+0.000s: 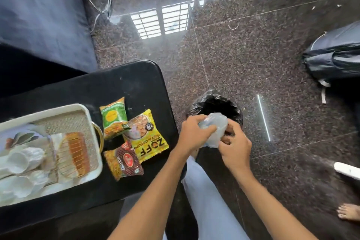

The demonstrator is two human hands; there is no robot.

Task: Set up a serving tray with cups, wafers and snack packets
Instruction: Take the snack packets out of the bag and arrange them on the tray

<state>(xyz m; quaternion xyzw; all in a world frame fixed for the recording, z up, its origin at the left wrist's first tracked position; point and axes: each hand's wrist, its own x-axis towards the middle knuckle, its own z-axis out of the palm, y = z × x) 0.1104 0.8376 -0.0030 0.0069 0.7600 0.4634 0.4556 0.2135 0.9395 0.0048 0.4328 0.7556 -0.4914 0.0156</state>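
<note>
the left grip (191,132) and right grip (235,150) both pinch a crumpled clear wrapper (215,122) over the black bin bag (212,101). the snack packets (145,140) lie on the counter (126,80) beside the tray (58,108). released off-centre, the light wrapper could miss the bag.

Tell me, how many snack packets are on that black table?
3, all beside the tray: a green packet farthest back, a yellow packet at its right, a red packet nearest. Others may hide on the blurred tray.
</note>
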